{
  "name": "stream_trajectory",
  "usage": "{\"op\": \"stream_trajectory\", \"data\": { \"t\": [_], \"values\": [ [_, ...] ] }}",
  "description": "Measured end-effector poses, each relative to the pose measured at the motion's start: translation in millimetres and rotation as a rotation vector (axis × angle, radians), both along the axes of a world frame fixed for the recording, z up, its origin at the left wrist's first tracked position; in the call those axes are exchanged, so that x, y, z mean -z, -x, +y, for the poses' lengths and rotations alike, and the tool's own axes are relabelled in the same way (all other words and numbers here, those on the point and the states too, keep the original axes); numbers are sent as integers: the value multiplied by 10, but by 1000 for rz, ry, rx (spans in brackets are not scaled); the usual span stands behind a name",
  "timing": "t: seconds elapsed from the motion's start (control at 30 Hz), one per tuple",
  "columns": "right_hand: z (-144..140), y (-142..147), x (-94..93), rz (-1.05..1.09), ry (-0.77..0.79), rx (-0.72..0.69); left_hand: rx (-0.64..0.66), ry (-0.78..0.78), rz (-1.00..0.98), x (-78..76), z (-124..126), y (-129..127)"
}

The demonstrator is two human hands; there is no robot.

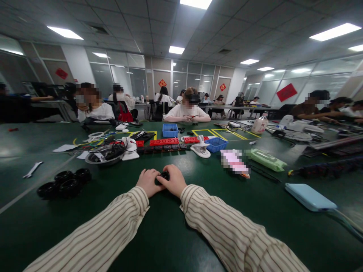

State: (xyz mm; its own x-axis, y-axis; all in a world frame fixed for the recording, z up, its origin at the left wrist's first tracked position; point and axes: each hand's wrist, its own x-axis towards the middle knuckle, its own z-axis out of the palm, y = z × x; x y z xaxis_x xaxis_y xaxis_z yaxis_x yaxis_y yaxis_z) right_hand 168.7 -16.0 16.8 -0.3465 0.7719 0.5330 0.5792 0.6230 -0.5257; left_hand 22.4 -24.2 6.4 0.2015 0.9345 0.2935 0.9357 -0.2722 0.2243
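Note:
Low over the green table (159,241), my left hand (148,182) and my right hand (174,180) meet around a small black round part (165,175). Both hands have their fingers curled and closed on it, and most of the part is hidden by them. Its top looks glossy and ring-like, but the exact kind does not show. To the left of my hands stands a cluster of several shiny black ring-shaped parts (69,187).
A wrench (33,170) lies far left. Ahead are a metal bowl of cables (106,161), white clip stands (200,150), red blocks (165,141) and blue bins (170,130). A green packet (266,160) and a light-blue power bank (309,197) lie right. A person (187,111) sits opposite.

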Motion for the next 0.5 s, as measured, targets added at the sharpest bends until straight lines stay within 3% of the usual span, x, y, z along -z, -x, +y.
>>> {"op": "stream_trajectory", "data": {
  "t": [0.13, 0.33, 0.5],
  "values": [
    [18, 14, 21, -12, -5, -3, 41, 3, -22, 9, 2, -10],
    [-13, 0, 3, -2, -30, -181, 285, 48, -143, 38, 65, 89],
    [-33, -13, -14, -9, -17, -159, 306, 39, -153, 48, 71, 99]
  ]
}}
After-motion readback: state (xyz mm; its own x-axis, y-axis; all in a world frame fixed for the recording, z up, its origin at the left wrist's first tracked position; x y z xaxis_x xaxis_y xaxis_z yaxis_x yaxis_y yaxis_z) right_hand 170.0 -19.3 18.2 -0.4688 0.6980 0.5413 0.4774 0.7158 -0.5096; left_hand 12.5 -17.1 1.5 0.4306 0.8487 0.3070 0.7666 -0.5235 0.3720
